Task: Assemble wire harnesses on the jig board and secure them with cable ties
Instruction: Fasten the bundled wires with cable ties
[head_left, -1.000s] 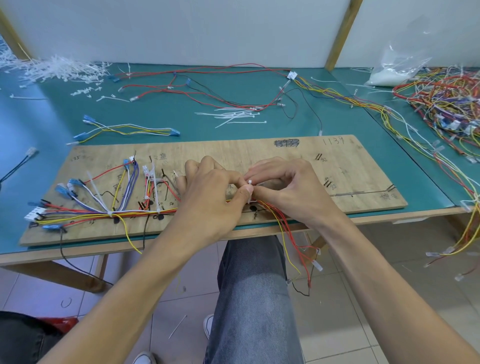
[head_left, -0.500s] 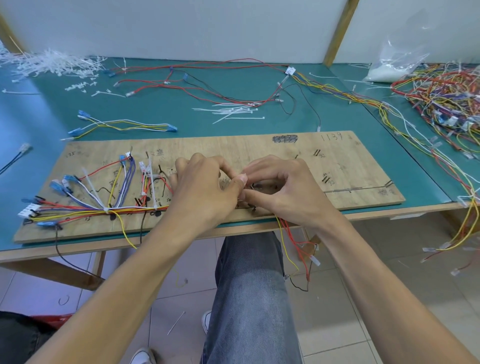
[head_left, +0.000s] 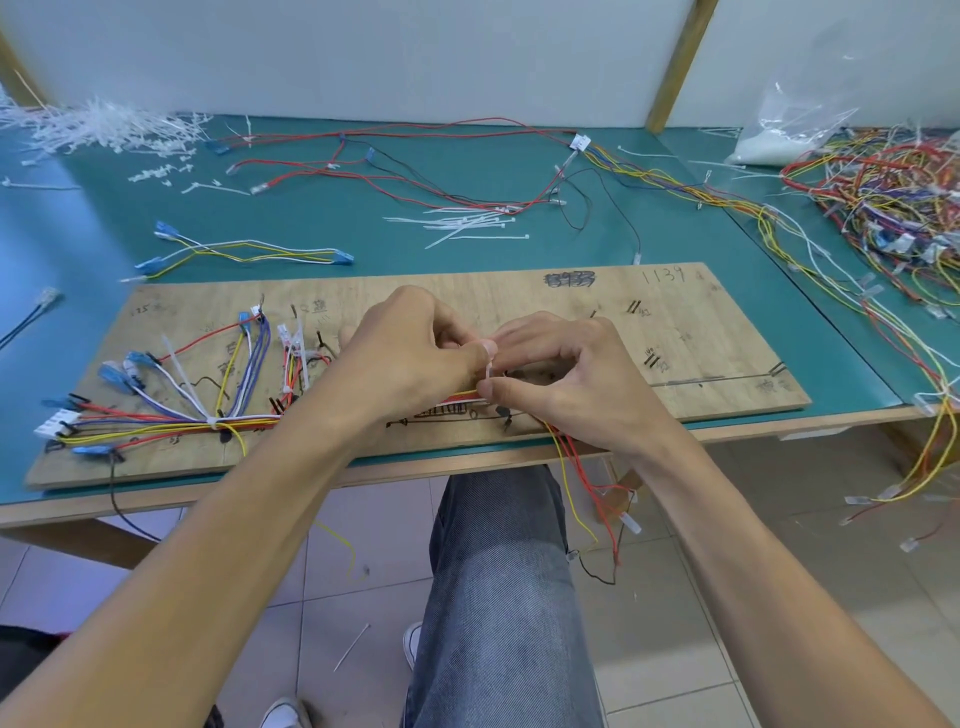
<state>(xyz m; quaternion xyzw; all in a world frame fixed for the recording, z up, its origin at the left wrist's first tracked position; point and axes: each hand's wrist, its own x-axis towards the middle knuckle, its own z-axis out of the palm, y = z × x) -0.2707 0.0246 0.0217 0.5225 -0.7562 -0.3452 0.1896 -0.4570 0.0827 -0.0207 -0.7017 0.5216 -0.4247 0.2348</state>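
A wooden jig board (head_left: 691, 332) lies on the green table. A wire harness (head_left: 156, 418) of red, yellow, blue and white wires runs along its near edge, bound by a white tie at the left. Over the board's middle, my left hand (head_left: 405, 358) and my right hand (head_left: 566, 384) meet. Both pinch a white cable tie (head_left: 488, 373) that stands upright around the wire bundle. The left thumb holds its upper end, the right thumb and finger grip its lower part at the wires. Red and yellow wire ends hang off the table edge below my right hand.
Loose white cable ties (head_left: 462, 223) lie behind the board. A short blue-ended wire set (head_left: 244, 254) rests at the left, long red and black wires (head_left: 395, 176) further back. A large tangle of harnesses (head_left: 883, 208) fills the right table, tie offcuts (head_left: 104, 130) the far left corner.
The white tie, hidden between my fingers half a second ago, shows again upright between my thumbs. Both hands stay over the board's middle.
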